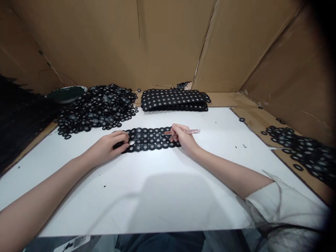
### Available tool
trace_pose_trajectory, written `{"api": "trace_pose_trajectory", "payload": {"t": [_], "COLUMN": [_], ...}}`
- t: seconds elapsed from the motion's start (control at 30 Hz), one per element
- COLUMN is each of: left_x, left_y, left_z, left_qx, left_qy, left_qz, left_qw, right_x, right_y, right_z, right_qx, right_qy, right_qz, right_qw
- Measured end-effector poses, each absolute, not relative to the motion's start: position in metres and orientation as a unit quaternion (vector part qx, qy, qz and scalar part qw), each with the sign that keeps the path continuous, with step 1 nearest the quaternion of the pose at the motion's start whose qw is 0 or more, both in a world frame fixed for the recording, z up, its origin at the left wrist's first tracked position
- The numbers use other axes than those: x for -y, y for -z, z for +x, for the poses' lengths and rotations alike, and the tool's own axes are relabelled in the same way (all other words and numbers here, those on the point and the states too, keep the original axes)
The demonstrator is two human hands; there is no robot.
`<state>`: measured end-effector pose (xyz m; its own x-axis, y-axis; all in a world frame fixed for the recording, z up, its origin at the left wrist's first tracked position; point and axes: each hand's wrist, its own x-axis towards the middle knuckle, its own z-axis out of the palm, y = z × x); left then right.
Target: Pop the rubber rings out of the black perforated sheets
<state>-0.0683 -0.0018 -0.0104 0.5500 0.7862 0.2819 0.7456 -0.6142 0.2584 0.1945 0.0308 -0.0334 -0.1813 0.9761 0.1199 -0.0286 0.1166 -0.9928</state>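
A strip of joined black rings with grey centres [149, 141] lies flat across the white board in front of me. My left hand [114, 145] grips the strip's left end, fingers curled over it and thumb by a whitish disc [129, 143]. At the strip's right part, my right hand [182, 137] is closed around a thin pen-like tool with a clear pinkish shaft [193, 131]. The tool's reddish-brown front end [167, 133] points left over the upper rows of rings. Whether its tip touches a ring, I cannot tell.
A large heap of loose black rings [101, 108] sits at the back left beside a green-filled bowl [67, 93]. A folded sheet of joined rings [175, 99] stands behind the strip. More rings [306, 150] lie on cardboard at the right. Cardboard walls [168, 42] enclose the board [110, 203].
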Motion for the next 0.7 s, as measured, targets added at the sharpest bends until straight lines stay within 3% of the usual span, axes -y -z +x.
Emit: {"api": "trace_pose_trajectory", "payload": {"t": [0.17,0.47,0.6,0.7], "left_x": [0.006,-0.007,-0.025,-0.025], "left_y": [0.006,-0.002,-0.006,-0.006], "left_z": [-0.055,0.008,0.021,0.024], "left_qx": [-0.454,-0.452,-0.438,-0.409], "left_qy": [-0.186,-0.095,-0.040,-0.017], "left_qz": [0.870,0.886,0.896,0.912], "left_qw": [0.045,0.028,0.053,-0.005], "right_x": [-0.033,-0.039,-0.040,-0.039], "right_y": [0.035,0.030,0.030,0.031], "right_z": [0.202,0.209,0.209,0.207], "right_qx": [0.494,0.589,0.616,0.606], "right_qy": [-0.516,-0.514,-0.515,-0.517], "right_qz": [-0.404,-0.446,-0.413,-0.398], "right_qw": [0.571,0.436,0.430,0.454]}}
